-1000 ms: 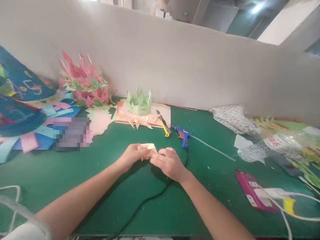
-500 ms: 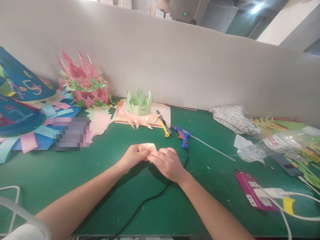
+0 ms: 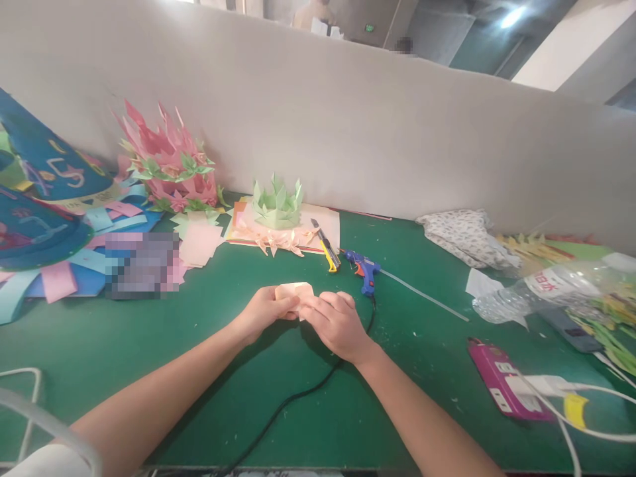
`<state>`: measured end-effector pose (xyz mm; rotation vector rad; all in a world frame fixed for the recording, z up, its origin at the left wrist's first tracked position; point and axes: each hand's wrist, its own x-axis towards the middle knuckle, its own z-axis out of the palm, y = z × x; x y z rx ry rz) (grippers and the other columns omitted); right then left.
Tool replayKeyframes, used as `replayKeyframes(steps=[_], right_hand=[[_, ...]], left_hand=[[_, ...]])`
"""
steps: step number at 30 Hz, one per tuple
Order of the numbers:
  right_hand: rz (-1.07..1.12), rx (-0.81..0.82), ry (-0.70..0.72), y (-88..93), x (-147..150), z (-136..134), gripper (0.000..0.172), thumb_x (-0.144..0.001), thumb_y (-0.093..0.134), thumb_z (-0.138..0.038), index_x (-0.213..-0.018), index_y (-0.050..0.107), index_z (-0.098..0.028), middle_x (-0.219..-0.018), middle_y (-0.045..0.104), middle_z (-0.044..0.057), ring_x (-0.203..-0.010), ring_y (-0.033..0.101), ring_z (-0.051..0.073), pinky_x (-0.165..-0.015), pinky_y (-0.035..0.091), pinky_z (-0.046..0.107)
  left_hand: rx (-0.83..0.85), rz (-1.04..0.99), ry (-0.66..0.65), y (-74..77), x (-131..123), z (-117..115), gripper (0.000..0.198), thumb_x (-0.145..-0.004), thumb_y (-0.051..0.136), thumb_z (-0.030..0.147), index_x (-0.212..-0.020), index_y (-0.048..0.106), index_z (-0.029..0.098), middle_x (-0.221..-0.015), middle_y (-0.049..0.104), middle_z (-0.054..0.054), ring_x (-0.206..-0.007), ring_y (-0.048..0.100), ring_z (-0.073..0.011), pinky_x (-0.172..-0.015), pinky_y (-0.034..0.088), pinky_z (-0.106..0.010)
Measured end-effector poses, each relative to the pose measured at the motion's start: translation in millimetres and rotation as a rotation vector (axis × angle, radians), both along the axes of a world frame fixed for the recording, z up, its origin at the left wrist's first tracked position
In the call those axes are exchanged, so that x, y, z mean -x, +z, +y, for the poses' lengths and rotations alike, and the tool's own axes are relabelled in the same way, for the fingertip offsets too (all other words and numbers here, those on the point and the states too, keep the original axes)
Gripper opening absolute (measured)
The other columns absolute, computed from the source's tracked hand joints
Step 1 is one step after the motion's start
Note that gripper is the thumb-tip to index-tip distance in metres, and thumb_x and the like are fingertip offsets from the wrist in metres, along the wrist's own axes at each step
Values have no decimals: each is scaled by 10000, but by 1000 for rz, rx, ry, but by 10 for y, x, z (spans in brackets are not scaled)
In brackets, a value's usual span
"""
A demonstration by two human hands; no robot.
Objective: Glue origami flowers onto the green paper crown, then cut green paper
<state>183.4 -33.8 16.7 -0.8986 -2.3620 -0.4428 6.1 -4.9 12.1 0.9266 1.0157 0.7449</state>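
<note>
Between my hands, above the green table (image 3: 218, 397), is a small piece of pale peach paper (image 3: 298, 289), partly folded. My left hand (image 3: 265, 311) pinches its left side, thumb on top. My right hand (image 3: 335, 324) has its fingers closed at the paper's right edge; its fingertips partly hide the paper. Beyond the hands lie a yellow box cutter (image 3: 328, 248) and a blue hot glue gun (image 3: 365, 271) with a long glue stick in it. A green paper crown (image 3: 277, 207) and folded peach paper pieces (image 3: 278, 240) rest on a stack of paper (image 3: 322, 232).
Pink paper crowns (image 3: 171, 159), blue cone hats (image 3: 54, 159) and paper strips crowd the left. At right are a plastic bottle (image 3: 541, 288), a patterned cloth (image 3: 462, 235) and a magenta power strip (image 3: 504, 384). The glue gun's black cord (image 3: 298, 395) runs under my right hand.
My right fingers have shifted slightly to the right along the paper, and more of it shows between the hands. The left hand keeps its hold.
</note>
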Motion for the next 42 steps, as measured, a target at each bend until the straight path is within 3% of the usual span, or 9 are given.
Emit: replayKeyframes(steps=[5, 15, 28, 34, 42], right_hand=[[10, -29, -5, -25, -32, 11, 162, -876, 501, -140, -853, 642, -217, -957, 690, -50, -813, 453, 135, -700, 279, 302], [-30, -66, 21, -66, -71, 20, 217, -888, 491, -153, -988, 663, -239, -1007, 682, -28, -876, 460, 142, -715, 281, 311], [-39, 25, 4, -8, -38, -9, 223, -909, 459, -161, -983, 652, -246, -1001, 681, -28, -853, 464, 137, -707, 272, 313], [-57, 70, 51, 13, -3, -5, 218, -930, 424, -178, -936, 633, -240, -917, 680, -30, -854, 473, 123, -719, 266, 305], [-86, 114, 20, 40, 2, -4, 229, -923, 435, -180, -1034, 614, -271, -791, 653, -23, -807, 484, 120, -703, 255, 309]], left_hand=[[32, -16, 1, 9, 3, 11, 332, -605, 761, 353, -790, 663, 96, -766, 697, -67, -720, 643, -148, -784, 508, -289], [18, -5, -3, 5, 10, 6, 269, -601, 772, 306, -726, 622, 121, -645, 650, -2, -628, 619, -103, -725, 522, -257], [22, -7, -12, 30, 14, 1, 252, -621, 739, 324, -688, 613, 115, -650, 638, -21, -651, 609, -121, -736, 501, -276], [-41, 72, -27, 62, -8, -37, 194, -656, 666, 293, -719, 585, 129, -616, 581, 7, -579, 536, -104, -576, 424, -226], [-135, 146, -63, 111, -10, -52, 256, -669, 638, 343, -572, 505, 148, -510, 430, 49, -486, 379, -71, -477, 278, -212]])
